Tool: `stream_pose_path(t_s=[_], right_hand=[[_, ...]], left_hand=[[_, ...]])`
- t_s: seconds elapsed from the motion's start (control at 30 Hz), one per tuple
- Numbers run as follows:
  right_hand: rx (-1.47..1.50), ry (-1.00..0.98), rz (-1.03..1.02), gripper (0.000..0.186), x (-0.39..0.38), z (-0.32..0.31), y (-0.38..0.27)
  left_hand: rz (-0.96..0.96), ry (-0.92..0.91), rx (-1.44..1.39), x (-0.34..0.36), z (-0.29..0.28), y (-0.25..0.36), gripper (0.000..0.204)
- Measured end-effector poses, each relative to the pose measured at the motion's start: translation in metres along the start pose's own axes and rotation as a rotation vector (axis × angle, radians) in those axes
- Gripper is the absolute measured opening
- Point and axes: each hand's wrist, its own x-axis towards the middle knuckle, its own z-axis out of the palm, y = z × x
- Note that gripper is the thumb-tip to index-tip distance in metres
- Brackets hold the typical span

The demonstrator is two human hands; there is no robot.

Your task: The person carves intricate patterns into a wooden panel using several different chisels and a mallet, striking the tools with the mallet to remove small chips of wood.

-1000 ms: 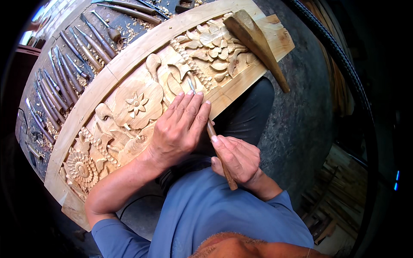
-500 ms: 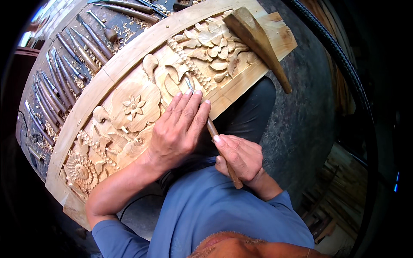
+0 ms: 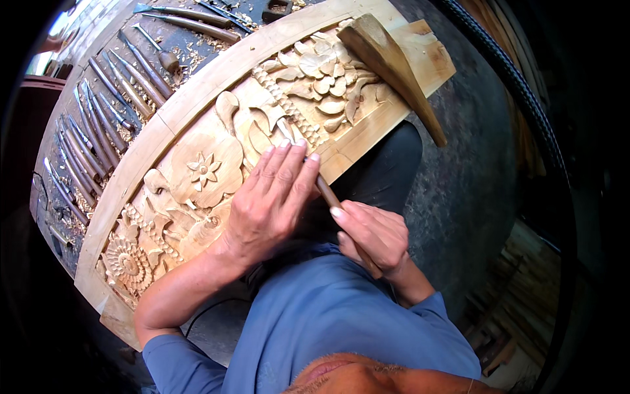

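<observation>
A carving chisel point(image 3: 327, 192) with a brown wooden handle slants across the near edge of a pale carved wooden panel point(image 3: 146, 131). My right hand point(image 3: 375, 238) is closed round its handle, just off the panel's near side. My left hand point(image 3: 270, 197) lies with fingers stretched out flat; the fingertips rest over the chisel's shaft, and its thumb is hidden. Past these fingertips the metal blade meets the wood beside a carved leaf and a beaded band. A flower point(image 3: 203, 168), leaves and a round rosette point(image 3: 128, 264) stand out in relief.
A wooden mallet point(image 3: 394, 69) lies across the panel's right end, its handle jutting over the edge. Beyond the panel, several chisels point(image 3: 98, 121) lie in rows among shavings on the dark bench. A thick black cable point(image 3: 525, 92) hangs at the right.
My right hand and the chisel's handle end have shifted slightly right, and the handle end has swung a little upward. My left hand stays nearly in place. The view has shifted slightly.
</observation>
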Motion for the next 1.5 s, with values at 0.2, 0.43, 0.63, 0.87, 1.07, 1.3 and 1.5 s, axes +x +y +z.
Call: stream_pose_path(t_s=[0.2,0.43,0.63,0.87,1.07,1.3,1.5], right_hand=[[0.143,0.068,0.088,0.031,-0.015,-0.015,0.006],[0.264,0.033,0.191,0.033,-0.01,-0.014,0.023],[0.269,0.033,0.198,0.034,-0.004,-0.016,0.026],[0.368,0.065,0.21,0.034,-0.008,-0.01,0.04],[0.487,0.177,0.204,0.038,-0.017,-0.016,0.031],[0.376,0.091,0.23,0.039,-0.026,-0.009,0.025],[0.422,0.052,0.264,0.043,-0.018,-0.008,0.028]], left_hand=[[0.085,0.013,-0.023,0.003,-0.015,0.009,0.042],[-0.021,-0.106,-0.033,-0.001,-0.008,0.008,0.048],[-0.027,-0.105,-0.074,0.002,-0.008,0.005,0.051],[-0.039,-0.123,-0.068,0.006,-0.007,0.006,0.051],[0.039,-0.084,-0.088,0.004,-0.018,0.016,0.041],[-0.132,-0.169,-0.049,-0.003,-0.013,0.034,0.057],[-0.119,-0.188,-0.022,-0.011,-0.002,0.029,0.061]])
